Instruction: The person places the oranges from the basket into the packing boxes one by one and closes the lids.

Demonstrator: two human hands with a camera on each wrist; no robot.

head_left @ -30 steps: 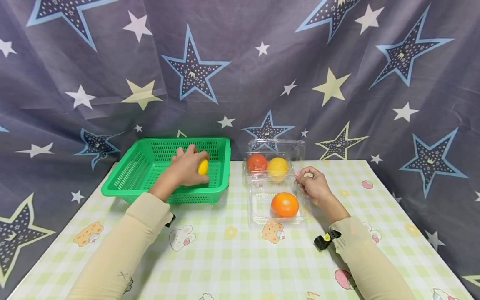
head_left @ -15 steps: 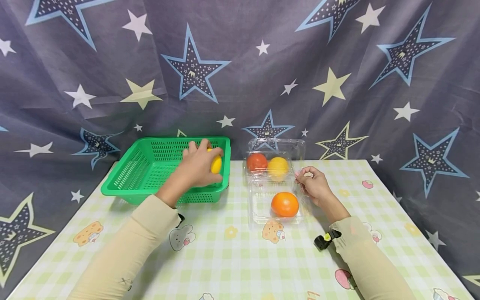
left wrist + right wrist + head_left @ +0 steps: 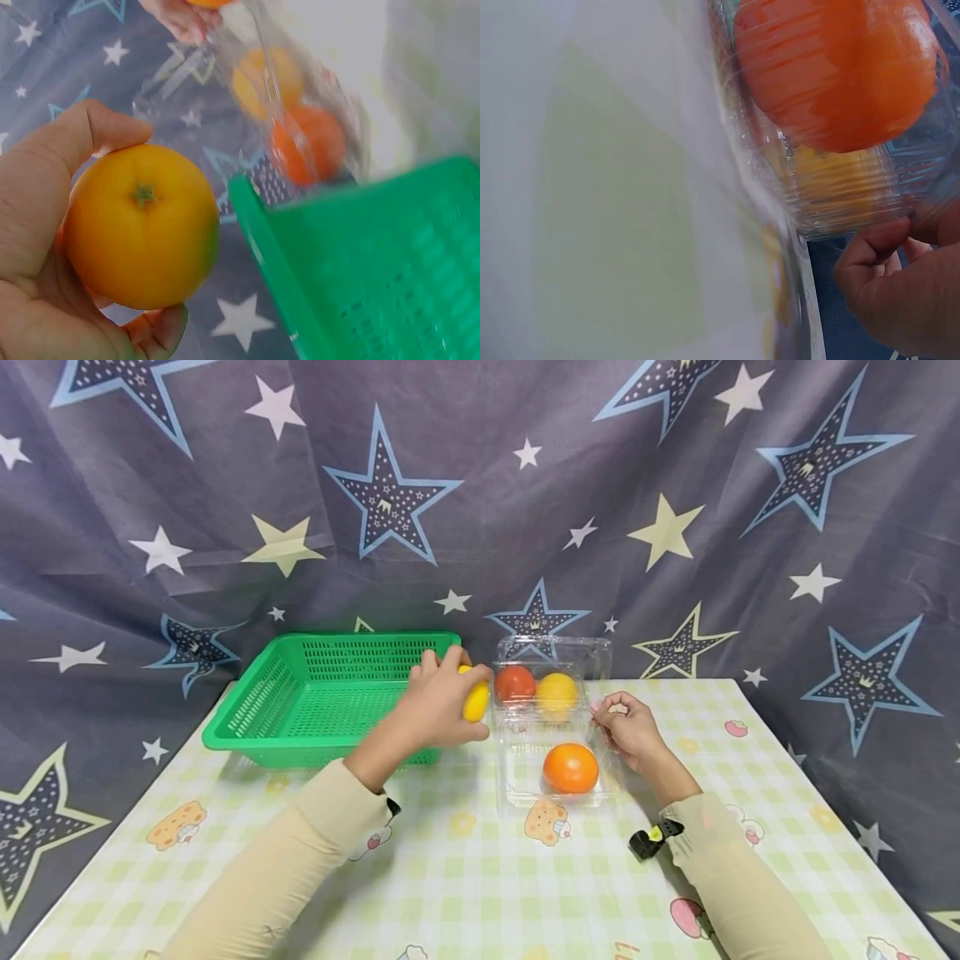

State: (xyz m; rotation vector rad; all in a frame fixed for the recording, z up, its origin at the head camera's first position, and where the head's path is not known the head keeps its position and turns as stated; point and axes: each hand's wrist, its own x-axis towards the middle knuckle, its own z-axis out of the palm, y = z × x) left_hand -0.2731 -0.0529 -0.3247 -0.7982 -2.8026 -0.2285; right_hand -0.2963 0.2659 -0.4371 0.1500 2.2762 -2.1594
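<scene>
My left hand [image 3: 433,703] holds a yellow-orange orange [image 3: 142,225], thumb on one side and fingers round the other; its green stem mark faces the left wrist camera. In the head view the hand overlaps the right end of the green basket [image 3: 255,745], and the orange is just past its rim. My right hand [image 3: 633,735] pinches the right edge of a clear plastic clamshell box [image 3: 519,781], whose lid stands raised at the back. Inside the box sit a red round fruit [image 3: 514,682], a yellow one [image 3: 557,693] and, nearest me, a bright orange one [image 3: 570,768].
The slatted basket stands at the back left of the table, by a star-printed curtain [image 3: 465,527]. A checked cloth [image 3: 480,893] with cartoon prints covers the table. A black strap [image 3: 654,838] sits on the right wrist.
My left hand has lifted the orange out of the basket and carried it right, past the rim towards the box. The right hand keeps its place at the box's edge.
</scene>
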